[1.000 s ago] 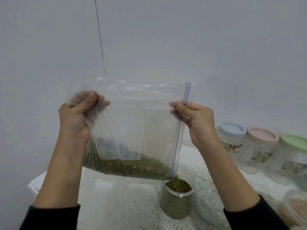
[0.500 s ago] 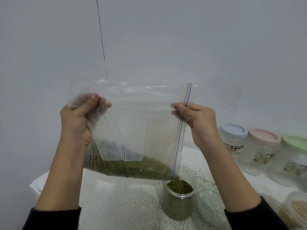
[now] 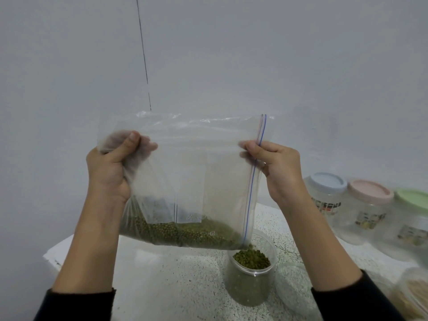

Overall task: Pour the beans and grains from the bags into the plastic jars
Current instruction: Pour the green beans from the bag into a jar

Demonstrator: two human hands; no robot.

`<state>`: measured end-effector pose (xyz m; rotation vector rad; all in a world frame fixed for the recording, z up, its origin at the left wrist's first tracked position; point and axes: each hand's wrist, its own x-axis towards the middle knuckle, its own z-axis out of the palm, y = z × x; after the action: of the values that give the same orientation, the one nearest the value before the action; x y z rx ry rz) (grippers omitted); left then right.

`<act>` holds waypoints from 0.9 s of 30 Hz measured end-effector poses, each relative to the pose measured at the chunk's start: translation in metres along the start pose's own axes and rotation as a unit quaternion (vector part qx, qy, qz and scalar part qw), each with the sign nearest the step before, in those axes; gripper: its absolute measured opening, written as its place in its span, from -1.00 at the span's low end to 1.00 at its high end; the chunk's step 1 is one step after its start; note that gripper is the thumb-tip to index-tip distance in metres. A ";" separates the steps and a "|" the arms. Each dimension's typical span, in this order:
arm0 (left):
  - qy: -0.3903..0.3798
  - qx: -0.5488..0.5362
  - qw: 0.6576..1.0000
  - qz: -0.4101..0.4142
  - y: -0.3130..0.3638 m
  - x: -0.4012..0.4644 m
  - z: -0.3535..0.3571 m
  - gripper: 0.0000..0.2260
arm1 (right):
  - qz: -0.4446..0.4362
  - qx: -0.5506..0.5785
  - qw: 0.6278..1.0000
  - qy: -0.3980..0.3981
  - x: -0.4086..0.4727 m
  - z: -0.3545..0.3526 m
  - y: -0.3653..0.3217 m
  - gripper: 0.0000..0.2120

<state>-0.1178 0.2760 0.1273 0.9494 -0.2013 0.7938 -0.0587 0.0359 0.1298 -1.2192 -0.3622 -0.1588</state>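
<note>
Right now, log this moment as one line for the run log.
step: pouring green beans | left hand: grips zip bag bottom corner | right hand: pinches zipper edge | open jar: nearly full | lidded jars: untouched

No text, brand or number can be read. The clear plastic zip bag (image 3: pixel 185 181) carries white label panels (image 3: pixel 190 193) with small grey print near their lower edge, but it is too small and blurred to make out. The clear plastic jar with the pale blue lid (image 3: pixel 327 198), the clear jar with the pink lid (image 3: pixel 368 212) and the clear jar with the green lid (image 3: pixel 412 228) each have a printed paper label with dark and red patches; their letters cannot be told.
</note>
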 end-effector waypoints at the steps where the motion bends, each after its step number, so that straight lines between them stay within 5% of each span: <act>1: 0.001 0.000 1.000 0.001 -0.001 0.000 0.000 -0.87 | 0.001 0.000 1.000 0.004 0.001 0.000 0.000 -0.94; 27: -0.018 0.008 1.000 0.006 0.000 0.005 0.002 -0.82 | 0.006 -0.013 1.000 0.025 0.004 -0.001 0.003 -0.95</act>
<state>-0.1137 0.2774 0.1305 0.9794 -0.2322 0.7914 -0.0538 0.0362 0.1287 -1.2401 -0.3106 -0.1845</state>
